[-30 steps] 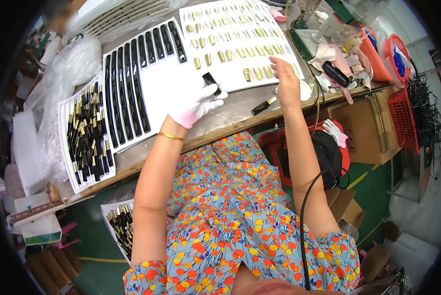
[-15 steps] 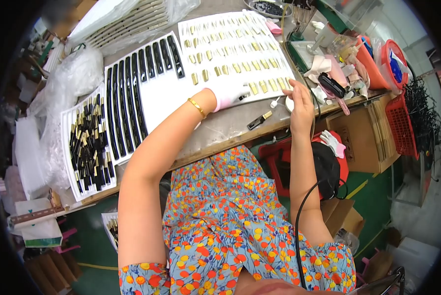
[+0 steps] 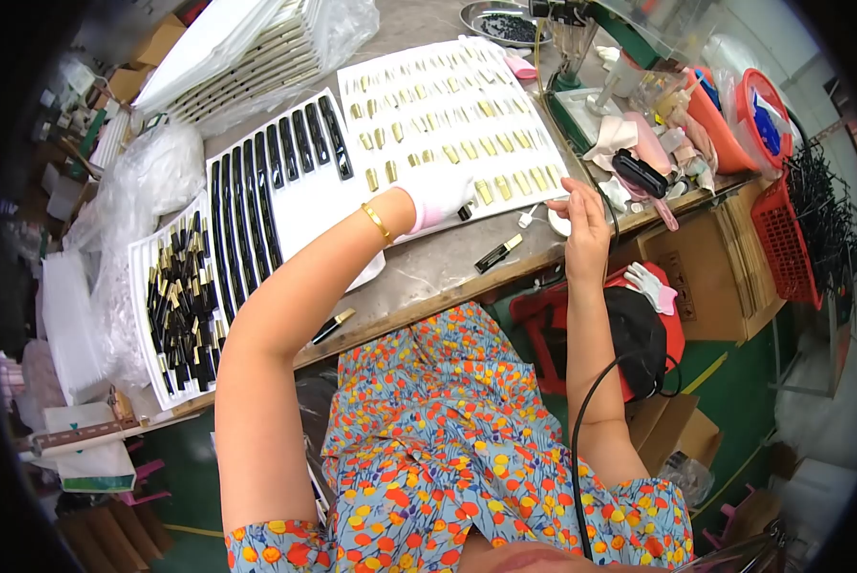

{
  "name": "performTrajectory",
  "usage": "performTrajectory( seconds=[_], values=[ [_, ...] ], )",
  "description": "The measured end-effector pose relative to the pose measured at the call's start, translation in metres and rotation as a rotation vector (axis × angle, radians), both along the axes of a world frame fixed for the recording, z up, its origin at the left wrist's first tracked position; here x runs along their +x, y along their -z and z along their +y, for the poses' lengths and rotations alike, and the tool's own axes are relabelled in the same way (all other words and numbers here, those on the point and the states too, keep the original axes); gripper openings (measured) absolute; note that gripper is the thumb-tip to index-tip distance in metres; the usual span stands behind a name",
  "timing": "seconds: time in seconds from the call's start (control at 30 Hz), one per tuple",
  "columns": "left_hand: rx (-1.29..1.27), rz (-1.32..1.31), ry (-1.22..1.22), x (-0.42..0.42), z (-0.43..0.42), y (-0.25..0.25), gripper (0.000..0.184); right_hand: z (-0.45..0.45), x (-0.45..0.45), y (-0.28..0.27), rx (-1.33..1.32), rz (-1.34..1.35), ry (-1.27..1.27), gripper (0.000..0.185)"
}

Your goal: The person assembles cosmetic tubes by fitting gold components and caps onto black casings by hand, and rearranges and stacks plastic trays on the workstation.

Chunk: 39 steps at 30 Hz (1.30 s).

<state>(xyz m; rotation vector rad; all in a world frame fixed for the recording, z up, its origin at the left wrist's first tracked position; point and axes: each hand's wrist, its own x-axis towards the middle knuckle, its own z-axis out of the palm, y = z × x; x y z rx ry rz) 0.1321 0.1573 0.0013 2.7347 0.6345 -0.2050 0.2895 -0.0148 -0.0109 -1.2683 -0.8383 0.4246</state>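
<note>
My left hand (image 3: 445,200), in a white glove with a pink cuff, is over the front edge of a white tray (image 3: 414,212) of small gold pieces (image 3: 484,191). Its fingers are closed around a small dark thing I cannot make out. Bare, my right hand (image 3: 586,227) is at the tray's front right corner, fingers stretched and slightly bent, with nothing visible in them. A black tube with a gold end (image 3: 497,254) lies on the table between the hands. Another such tube (image 3: 333,326) lies by the table edge, beside my left forearm.
Long black strips (image 3: 247,205) fill a white tray to the left. Beside it, a tray (image 3: 140,286) holds a heap of black-and-gold tubes. Stacked trays (image 3: 247,67) stand behind. At right are a hand press (image 3: 570,57), a black case (image 3: 642,173) and a red basket (image 3: 785,229).
The view has shifted slightly, so the table sits lower in the picture. The tube beside my left forearm now shows. Both hands stay near the tray's front edge.
</note>
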Motion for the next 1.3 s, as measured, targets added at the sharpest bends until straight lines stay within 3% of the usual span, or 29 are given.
performTrajectory(
  seconds=[0.1, 0.17, 0.2, 0.23, 0.3, 0.33, 0.43, 0.57, 0.63, 0.67, 0.77, 1.0, 1.1, 1.17, 1.2, 1.27, 1.3],
  values=[
    [0.019, -0.193, -0.066, -0.016, -0.001, 0.018, 0.036, -0.002, -0.003, -0.003, 0.006, 0.003, 0.006, 0.028],
    [-0.105, -0.584, -0.105, -0.030, 0.002, 0.020, 0.033, -0.003, -0.005, -0.004, 0.012, 0.004, 0.010, 0.028],
    [-0.183, -0.655, -0.267, -0.036, -0.007, 0.007, 0.029, -0.004, -0.007, -0.002, 0.018, 0.055, -0.032, 0.029],
    [-0.619, -0.464, -0.545, -0.044, -0.018, -0.026, 0.031, -0.004, -0.011, -0.001, 0.026, 0.105, -0.080, 0.030],
    [-1.318, -0.837, -0.550, -0.059, -0.027, -0.020, 0.032, -0.002, -0.024, -0.003, 0.017, 0.221, -0.150, 0.033],
    [-1.362, -1.032, -0.575, -0.065, -0.039, -0.016, 0.037, -0.001, -0.032, -0.003, 0.017, 0.281, -0.219, 0.033],
    [-1.562, -1.092, -0.513, -0.085, -0.045, 0.000, 0.038, 0.003, -0.056, -0.007, 0.002, 0.354, -0.340, 0.033],
    [-1.769, -1.309, -0.509, -0.093, -0.065, -0.003, 0.039, 0.005, -0.080, -0.009, 0.037, 0.176, -0.455, 0.034],
    [-1.758, -1.343, -0.594, -0.097, -0.071, -0.006, 0.039, 0.008, -0.091, -0.007, 0.123, -0.073, -0.490, 0.038],
    [-1.746, -1.366, -0.677, -0.099, -0.072, -0.006, 0.039, 0.010, -0.095, -0.004, 0.124, -0.074, -0.540, 0.046],
    [-1.895, -1.273, -0.500, -0.116, -0.062, 0.022, 0.038, 0.012, -0.109, -0.007, 0.096, -0.301, -0.470, 0.050],
    [-1.949, -1.270, -0.616, -0.113, -0.080, 0.006, 0.028, 0.018, -0.116, -0.017, 0.209, -0.786, -0.377, 0.054],
    [-1.687, -1.408, -0.583, -0.108, -0.088, -0.003, 0.025, 0.016, -0.115, -0.020, 0.255, -0.867, -0.401, 0.053],
    [-1.892, -1.343, -0.604, -0.111, -0.090, 0.003, 0.024, 0.013, -0.118, -0.019, 0.217, -0.808, -0.449, 0.056],
    [-1.922, -1.351, -0.614, -0.110, -0.088, 0.010, 0.023, 0.012, -0.119, -0.016, 0.178, -0.612, -0.528, 0.060],
    [-1.874, -1.385, -0.613, -0.111, -0.093, 0.019, 0.025, 0.010, -0.119, -0.010, 0.112, -0.318, -0.665, 0.075],
    [-1.840, -1.396, -0.580, -0.109, -0.094, 0.020, 0.026, 0.009, -0.120, -0.007, 0.108, -0.318, -0.664, 0.075]
  ],
)
